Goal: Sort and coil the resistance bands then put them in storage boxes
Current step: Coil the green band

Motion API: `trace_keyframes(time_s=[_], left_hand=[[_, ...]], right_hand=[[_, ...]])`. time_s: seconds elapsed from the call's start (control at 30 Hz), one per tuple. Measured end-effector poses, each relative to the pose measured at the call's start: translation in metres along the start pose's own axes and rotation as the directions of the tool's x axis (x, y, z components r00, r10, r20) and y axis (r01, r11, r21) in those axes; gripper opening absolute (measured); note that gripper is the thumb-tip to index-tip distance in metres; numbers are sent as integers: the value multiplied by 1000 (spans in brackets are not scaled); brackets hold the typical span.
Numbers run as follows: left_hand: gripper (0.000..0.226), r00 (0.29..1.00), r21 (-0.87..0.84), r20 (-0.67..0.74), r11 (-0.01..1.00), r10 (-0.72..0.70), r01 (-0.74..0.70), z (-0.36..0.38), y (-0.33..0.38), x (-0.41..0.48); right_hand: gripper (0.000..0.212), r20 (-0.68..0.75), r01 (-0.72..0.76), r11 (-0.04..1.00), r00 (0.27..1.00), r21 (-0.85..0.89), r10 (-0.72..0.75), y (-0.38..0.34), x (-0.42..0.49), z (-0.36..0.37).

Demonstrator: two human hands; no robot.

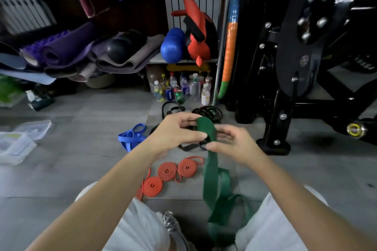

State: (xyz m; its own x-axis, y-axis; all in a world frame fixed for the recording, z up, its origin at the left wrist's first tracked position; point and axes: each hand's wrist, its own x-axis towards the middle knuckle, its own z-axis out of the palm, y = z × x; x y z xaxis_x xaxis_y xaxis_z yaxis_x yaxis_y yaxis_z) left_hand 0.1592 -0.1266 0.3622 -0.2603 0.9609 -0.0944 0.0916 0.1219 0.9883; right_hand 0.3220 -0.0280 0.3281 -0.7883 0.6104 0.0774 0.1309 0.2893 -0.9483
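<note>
Seated on the grey plank floor (85, 149) with knees apart, I hold a wide, flat dark-green rubber resistance band (211, 171) up in front of me at chest height; my left hand (175, 132) is closed on the folded upper end of it, thumb underneath and fingers over the top, while my right hand (230, 144) pinches the same band just below, thumb and forefinger pressed to its face. From that grip the green band hangs straight down, doubles over itself and trails between my legs toward the floor's near edge. Three flat orange rubber bands wound into tight discs (169, 177) lie on the floor just beyond my left knee, the coils touching or nearly touching, with loose tails showing. A narrow blue rubber band (131, 137) sits in an uncoiled tangle to the left of my left wrist, and a heap of black bands and straps (206, 113) lies partly hidden behind both hands. Two clear plastic storage boxes (18, 142) rest at the floor's left edge, well apart from the bands. Plastic bottles and drink cans (179, 87) stand clustered at the far edge under a shelf, beside a black exercise machine frame (295, 67) on the right.
</note>
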Motion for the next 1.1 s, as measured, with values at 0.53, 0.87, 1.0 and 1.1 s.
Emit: trace_keyframes(time_s=[0.53,0.87,1.0,1.1], left_hand=[[41,996,-453,83,891,26,14,-23,-31,-40],[77,990,941,110,311,92,-133,-15,-21,-45],[48,992,949,86,294,89,-109,0,-20,-39],[38,998,818,29,573,56,-56,1,-22,-40]], right_hand=[[51,70,-4,1000,998,14,3,15,-11,42],[41,178,80,801,983,-593,33,-2,-8,32],[43,222,156,797,975,-584,-27,-16,-7,29],[43,221,87,866,975,-493,28,-22,-9,18]])
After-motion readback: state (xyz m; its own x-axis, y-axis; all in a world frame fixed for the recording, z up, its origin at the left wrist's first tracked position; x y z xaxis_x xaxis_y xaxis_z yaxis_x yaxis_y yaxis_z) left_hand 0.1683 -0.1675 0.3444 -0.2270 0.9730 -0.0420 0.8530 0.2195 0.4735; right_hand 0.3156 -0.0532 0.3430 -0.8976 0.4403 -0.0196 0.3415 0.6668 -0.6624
